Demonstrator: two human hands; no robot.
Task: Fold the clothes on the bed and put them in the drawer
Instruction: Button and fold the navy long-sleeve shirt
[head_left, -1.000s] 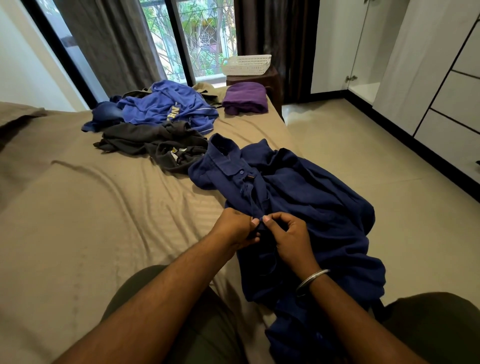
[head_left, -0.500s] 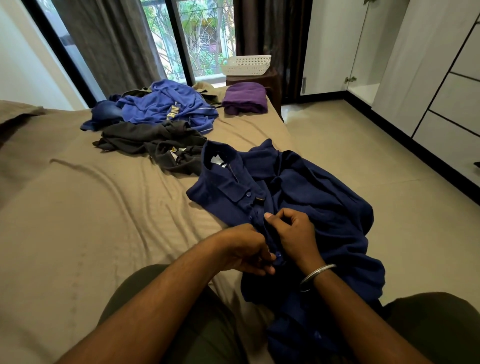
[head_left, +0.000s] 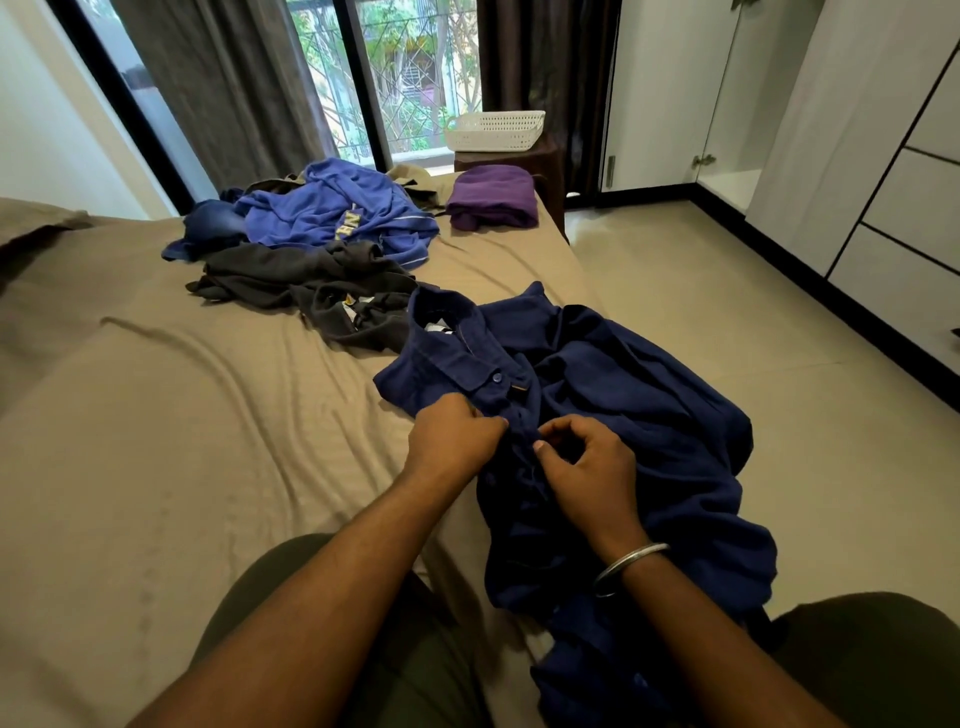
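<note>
Tan sheets cover the bed (head_left: 156, 441) we sit on, rumpled into long creases on its left half. Further along, near the window, the unfolded heap waits: a dark grey garment (head_left: 291, 280) with a bright blue jersey (head_left: 332, 213) behind it, and a folded purple piece (head_left: 491, 197) by the far corner.

In front of us lies the navy shirt (head_left: 623, 395), collar pointing away, its body bunched toward the bed's right edge and spilling over our lap. Our left hand (head_left: 452, 436) pinches the placket just below the collar button, fingers curled into the cloth. Our right hand (head_left: 587, 467) is bent over the same strip just beside it, thumb and forefinger nearly meeting, seemingly nipping the fabric or a button.

Compared with a second ago, both hands have climbed the placket toward the collar, and the collar itself now sits flatter and more open. We judge we are still buttoning the front, so folding proper has not begun.

Off to the right, the white drawers (head_left: 909, 208) stand well apart across the floor.
</note>
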